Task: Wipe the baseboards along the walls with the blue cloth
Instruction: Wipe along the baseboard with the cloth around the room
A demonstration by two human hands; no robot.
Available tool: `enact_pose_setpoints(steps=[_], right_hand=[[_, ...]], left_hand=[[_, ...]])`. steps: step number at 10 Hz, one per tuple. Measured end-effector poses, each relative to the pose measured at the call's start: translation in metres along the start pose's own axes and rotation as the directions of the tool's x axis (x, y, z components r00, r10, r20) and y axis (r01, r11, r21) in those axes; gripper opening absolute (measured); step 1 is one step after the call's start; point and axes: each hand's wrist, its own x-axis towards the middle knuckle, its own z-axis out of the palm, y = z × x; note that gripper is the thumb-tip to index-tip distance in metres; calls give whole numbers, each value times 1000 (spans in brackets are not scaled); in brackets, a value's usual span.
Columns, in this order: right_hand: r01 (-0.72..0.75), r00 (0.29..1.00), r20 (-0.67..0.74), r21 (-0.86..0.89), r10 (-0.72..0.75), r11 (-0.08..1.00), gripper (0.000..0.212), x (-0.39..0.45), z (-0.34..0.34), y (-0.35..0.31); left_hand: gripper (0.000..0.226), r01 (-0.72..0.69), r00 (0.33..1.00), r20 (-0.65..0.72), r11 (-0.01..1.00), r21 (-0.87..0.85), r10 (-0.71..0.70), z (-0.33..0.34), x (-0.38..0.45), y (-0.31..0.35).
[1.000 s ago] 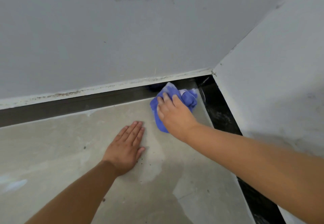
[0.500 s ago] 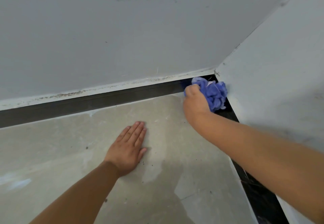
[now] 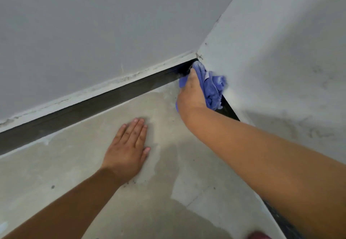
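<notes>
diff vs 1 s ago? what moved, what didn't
The right hand, gripping the blue cloth throughout, slid it right along the dark baseboard into the corner, where the cloth went from spread to bunched. The left hand stayed flat on the floor.

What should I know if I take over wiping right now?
Right hand: grips the bunched blue cloth and presses it into the corner where the two dark baseboards meet.
Left hand: flat on the floor, fingers straight, holding nothing, propping the body.
Baseboards: the long one runs left from the corner along the far wall; the other runs toward you along the right wall, mostly hidden by the right arm.
Done: the cloth is at the corner; how clean the long strip is, I cannot tell.
Left: probably the right-hand baseboard, working back from the corner.
</notes>
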Motion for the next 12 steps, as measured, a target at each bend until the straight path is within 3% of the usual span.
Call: enact_pose_setpoints(steps=[1,2,3,4,5,6,8,10,12], right_hand=[[52,997,-55,62,-49,997,68,4,13,-6],[158,987,7,102,-160,982,44,-4,19,-24],[-271,959,105,613,263,742,79,-23,56,-59],[-203,940,334,704,-65,680,43,-68,53,-37],[-37,989,114,804,-93,593,53,-89,47,-14],[34,995,27,818,-97,575,64,-105,44,-4],[77,997,-76,762,-30,643,55,-65,13,6],[-64,994,-15,717,107,694,57,-16,5,14],[-68,998,56,773,39,631,56,-33,20,8]], left_hand=[[65,-25,1000,11,999,-30,25,2,0,-1],[61,-38,999,12,997,-63,38,1,1,-2],[71,-33,998,54,998,-54,36,-1,2,-1],[73,-23,994,103,999,-34,26,-2,5,-2],[74,-27,989,147,1000,-8,28,-6,8,-3],[74,-29,981,191,999,-24,33,-12,9,0],[70,-3,988,153,996,-90,17,-7,8,-2],[72,1,990,139,995,-103,13,-3,6,-2],[73,-2,979,202,995,-102,22,-7,8,-2]])
